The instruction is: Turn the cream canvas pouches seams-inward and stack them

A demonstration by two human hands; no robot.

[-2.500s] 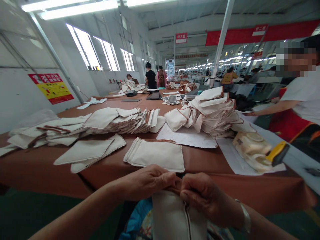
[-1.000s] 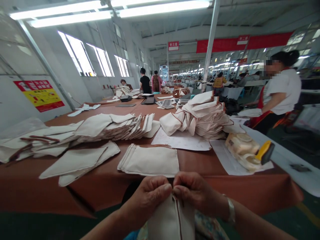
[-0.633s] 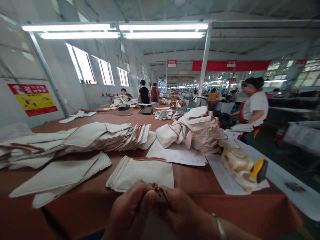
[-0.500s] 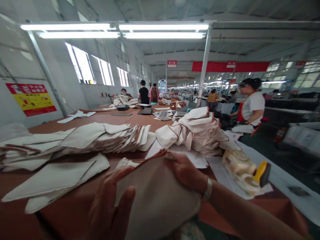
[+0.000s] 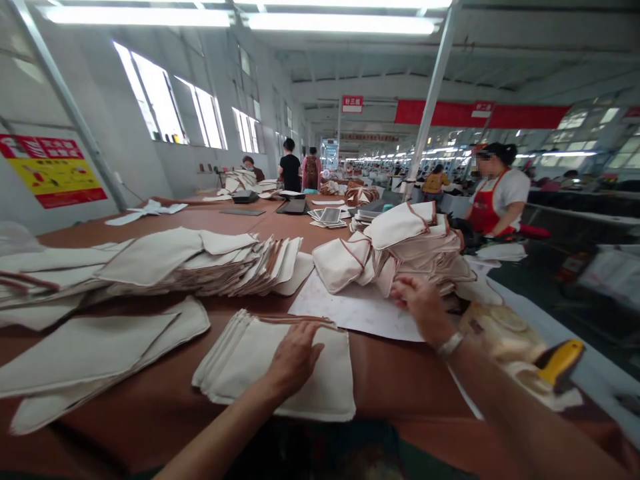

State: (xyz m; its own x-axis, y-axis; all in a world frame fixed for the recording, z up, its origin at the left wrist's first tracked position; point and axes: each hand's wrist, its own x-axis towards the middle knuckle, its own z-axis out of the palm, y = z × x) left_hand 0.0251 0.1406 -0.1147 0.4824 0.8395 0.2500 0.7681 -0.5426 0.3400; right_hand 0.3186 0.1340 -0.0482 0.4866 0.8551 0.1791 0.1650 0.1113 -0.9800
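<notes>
On the worktop (image 5: 385, 380), in the head view, the left hand (image 5: 296, 357) rests unclenched atop the near stack of brown-edged cream pouches (image 5: 243, 360); the right hand (image 5: 424, 305), fingers curled, is at the larger pouch heap (image 5: 397, 228), its grip unclear. Light, even pressure should keep the stack's edges aligned.

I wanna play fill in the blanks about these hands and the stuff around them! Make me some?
1. The left hand lies on ____ of the near stack.
2. The right hand, close to the heap, has a bracelet round its ____.
3. The tool is black and ____.
4. The worker at the right wears a ____ apron.

Missing words: top; wrist; yellow; red.
</notes>
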